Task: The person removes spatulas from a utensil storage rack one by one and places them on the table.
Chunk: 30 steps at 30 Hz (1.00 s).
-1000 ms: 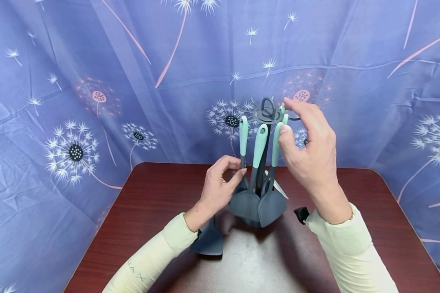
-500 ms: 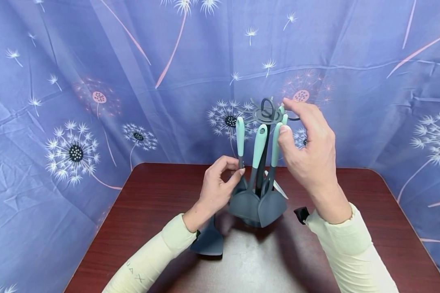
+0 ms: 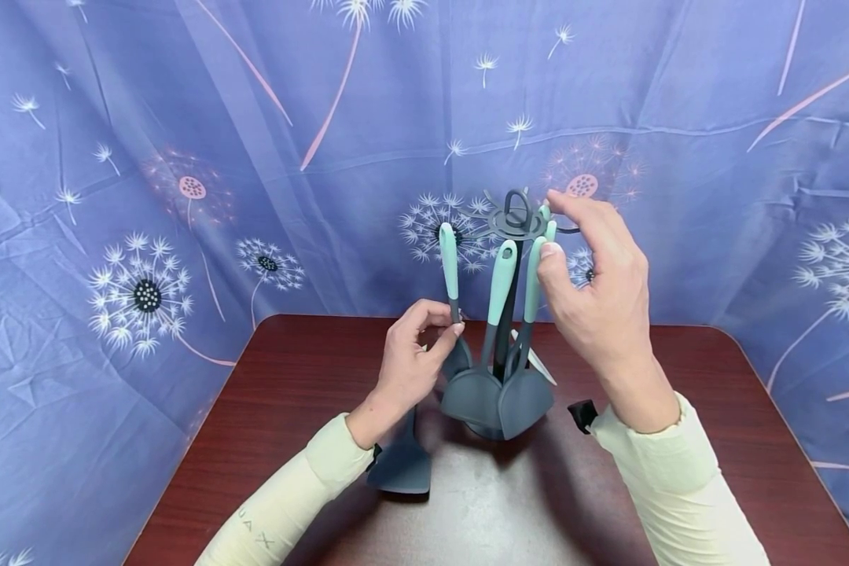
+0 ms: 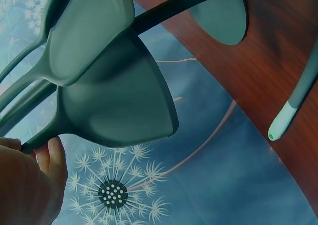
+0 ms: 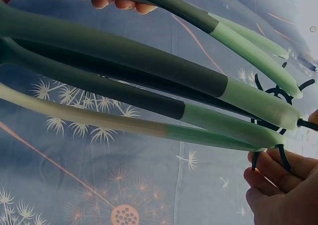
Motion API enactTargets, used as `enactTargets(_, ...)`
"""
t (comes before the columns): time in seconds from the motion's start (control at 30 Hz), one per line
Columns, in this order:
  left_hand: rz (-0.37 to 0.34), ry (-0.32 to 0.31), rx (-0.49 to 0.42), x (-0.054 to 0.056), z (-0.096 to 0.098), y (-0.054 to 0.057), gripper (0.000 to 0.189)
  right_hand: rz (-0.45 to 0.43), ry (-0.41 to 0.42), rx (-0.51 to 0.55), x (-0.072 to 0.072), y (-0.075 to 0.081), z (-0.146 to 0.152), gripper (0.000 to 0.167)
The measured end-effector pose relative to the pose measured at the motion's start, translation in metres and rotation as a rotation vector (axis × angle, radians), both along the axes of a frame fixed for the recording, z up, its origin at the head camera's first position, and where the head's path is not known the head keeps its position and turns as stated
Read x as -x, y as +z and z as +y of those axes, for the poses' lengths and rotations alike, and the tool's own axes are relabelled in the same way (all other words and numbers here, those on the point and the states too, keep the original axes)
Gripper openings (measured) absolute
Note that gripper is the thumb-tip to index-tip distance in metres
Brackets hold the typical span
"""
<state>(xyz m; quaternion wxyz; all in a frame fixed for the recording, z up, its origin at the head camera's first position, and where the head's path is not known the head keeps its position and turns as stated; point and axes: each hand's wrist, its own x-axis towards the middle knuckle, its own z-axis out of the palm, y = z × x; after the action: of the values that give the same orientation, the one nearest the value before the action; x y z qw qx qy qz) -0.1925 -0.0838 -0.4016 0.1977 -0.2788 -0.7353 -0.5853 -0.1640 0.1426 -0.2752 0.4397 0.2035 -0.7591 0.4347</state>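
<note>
In the head view, my left hand pinches the dark neck of a mint-handled spatula, left of a dark utensil stand. Its broad blade shows in the left wrist view, and its handle top stands apart from the stand's hooks. My right hand grips at the stand's top, thumb and fingers around the hooks and handle ends. Two spatulas hang at the front, a left one and a right one. A pale-necked utensil hangs there too.
Another spatula lies on the dark red table, partly under my left forearm; its mint handle end shows in the left wrist view. A blue dandelion-print curtain stands close behind the table.
My left hand has moved slightly left, taking the spatula's handle away from the stand and tilting its top leftward. My right hand has stayed at the stand's top.
</note>
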Motion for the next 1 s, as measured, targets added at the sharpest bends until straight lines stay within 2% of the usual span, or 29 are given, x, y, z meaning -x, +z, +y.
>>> enactTargets(0.27,-0.006,0.010,-0.019,0.002,-0.006,0.002,0.012,0.001,-0.004,-0.005,0.000,0.000,0.000,0.049)
enactTargets(0.5,0.041,0.030,-0.022,0.005,-0.013,0.006,0.014,0.002,-0.004,-0.004,0.001,0.000,0.000,0.049)
enactTargets(0.7,0.051,0.033,-0.045,0.007,-0.021,0.009,0.013,0.001,0.000,0.001,0.001,0.000,0.000,0.049)
enactTargets(1.0,0.041,0.044,-0.050,0.008,-0.029,0.005,0.013,0.004,-0.004,-0.002,0.001,0.001,-0.001,0.049)
